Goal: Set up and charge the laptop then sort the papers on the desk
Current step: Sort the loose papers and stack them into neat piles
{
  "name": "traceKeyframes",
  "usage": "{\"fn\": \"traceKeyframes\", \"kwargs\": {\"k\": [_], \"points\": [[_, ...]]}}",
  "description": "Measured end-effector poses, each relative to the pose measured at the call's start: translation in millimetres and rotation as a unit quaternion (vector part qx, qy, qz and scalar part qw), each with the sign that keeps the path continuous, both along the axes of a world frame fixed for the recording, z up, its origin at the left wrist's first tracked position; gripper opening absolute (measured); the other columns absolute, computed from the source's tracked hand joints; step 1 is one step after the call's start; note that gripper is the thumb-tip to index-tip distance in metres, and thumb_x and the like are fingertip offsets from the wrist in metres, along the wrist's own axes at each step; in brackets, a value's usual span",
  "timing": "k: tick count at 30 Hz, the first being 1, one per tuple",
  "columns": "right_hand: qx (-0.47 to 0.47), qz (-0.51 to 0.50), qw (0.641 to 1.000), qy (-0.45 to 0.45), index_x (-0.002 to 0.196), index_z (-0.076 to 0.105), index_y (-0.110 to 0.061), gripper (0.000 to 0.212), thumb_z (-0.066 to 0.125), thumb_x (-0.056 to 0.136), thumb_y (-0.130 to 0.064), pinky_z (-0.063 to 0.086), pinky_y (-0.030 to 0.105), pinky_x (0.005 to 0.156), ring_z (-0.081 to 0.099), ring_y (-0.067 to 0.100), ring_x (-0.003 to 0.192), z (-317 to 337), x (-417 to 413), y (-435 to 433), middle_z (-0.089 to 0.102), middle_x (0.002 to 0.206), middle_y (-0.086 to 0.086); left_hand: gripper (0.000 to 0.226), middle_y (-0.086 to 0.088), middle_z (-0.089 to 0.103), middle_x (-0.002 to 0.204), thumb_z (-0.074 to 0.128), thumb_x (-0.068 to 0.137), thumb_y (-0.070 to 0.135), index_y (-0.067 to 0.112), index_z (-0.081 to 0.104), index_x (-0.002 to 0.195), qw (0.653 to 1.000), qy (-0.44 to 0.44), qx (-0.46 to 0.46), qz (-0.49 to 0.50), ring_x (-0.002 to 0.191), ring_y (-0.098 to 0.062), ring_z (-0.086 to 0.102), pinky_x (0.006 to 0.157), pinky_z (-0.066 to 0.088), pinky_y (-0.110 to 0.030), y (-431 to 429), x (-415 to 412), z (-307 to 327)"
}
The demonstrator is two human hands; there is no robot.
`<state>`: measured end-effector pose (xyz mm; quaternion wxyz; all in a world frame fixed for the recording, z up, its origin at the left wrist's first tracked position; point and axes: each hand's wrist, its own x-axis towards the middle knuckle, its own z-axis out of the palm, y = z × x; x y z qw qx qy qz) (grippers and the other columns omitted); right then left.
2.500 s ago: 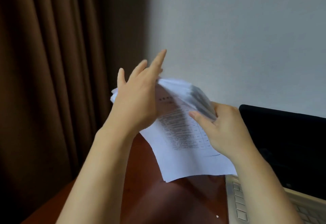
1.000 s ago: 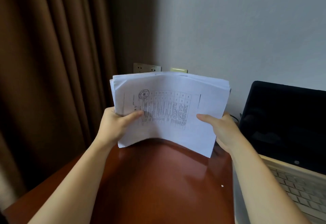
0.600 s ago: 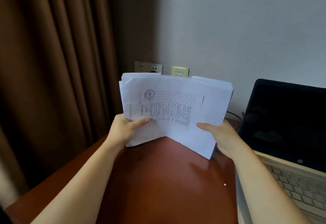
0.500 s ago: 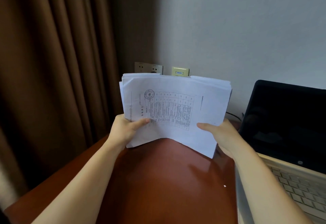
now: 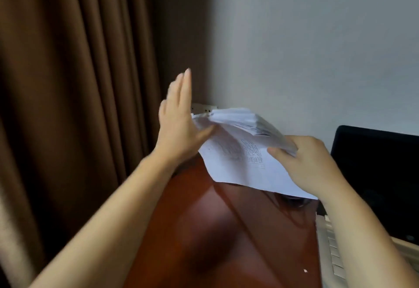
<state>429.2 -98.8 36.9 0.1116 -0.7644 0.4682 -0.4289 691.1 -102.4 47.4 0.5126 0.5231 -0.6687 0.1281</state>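
Brown pleated curtain (image 5: 68, 83) filled the left; white papers (image 5: 233, 170) with black print sat centre, above a glossy reddish-brown desk (image 5: 215, 231); black laptop screen (image 5: 374, 174) at right.

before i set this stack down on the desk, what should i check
1. Right hand gripping the stack of papers: ok, fingers curled round its right side.
2. Left hand flat against the stack's left edge: ok.
3. Sheets squared up: not ok, top edges are fanned and uneven.
4. Desk below the stack free: ok, only a small white scrap lies nearer you.
5. Laptop charging: cannot tell, screen dark, no cable shows.
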Motion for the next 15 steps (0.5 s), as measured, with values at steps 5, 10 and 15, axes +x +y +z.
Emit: {"fn": "traceKeyframes", "kwargs": {"k": [5, 10, 15], "points": [[-0.016, 0.027, 0.999, 0.014, 0.061, 0.040, -0.012, 0.040, 0.064, 0.090, -0.025, 0.022, 0.026, 0.047, 0.025, 0.011, 0.051, 12, -9, 9, 0.030, 0.051, -0.007, 0.055, 0.015, 0.073, 0.117, 0.091, 0.073, 0.029, 0.035, 0.071, 0.123, 0.945, -0.094, 0.273, -0.153, 0.105, -0.001, 0.068, 0.097, 0.054, -0.028, -10, 10, 55], [0.009, 0.041, 0.999, -0.007, 0.064, 0.047, -0.008, 0.036, 0.069, 0.088, -0.024, 0.021, 0.026, 0.049, 0.027, 0.009, 0.052, 10, -18, 2, 0.033, 0.053, -0.008, 0.048, 0.011, 0.053, 0.050, 0.086, 0.069, 0.056, 0.012, 0.068, 0.065, 0.956, -0.104, 0.253, -0.106, 0.050, -0.006, 0.043, 0.053, 0.042, -0.029, -11, 4, 35], [0.004, 0.042, 0.978, -0.203, 0.084, 0.070, -0.011, 0.016, 0.082, 0.077, -0.019, 0.043, 0.027, 0.059, 0.054, 0.009, 0.063, 8, -28, -6, 0.065, 0.071, -0.002, 0.043, 0.011, 0.046, 0.047, 0.085, 0.078, 0.040, 0.024, 0.058, 0.049, 0.979, -0.035, 0.160, -0.118, 0.048, -0.013, 0.034, 0.046, 0.033, -0.025, 4, 4, 25]]}}
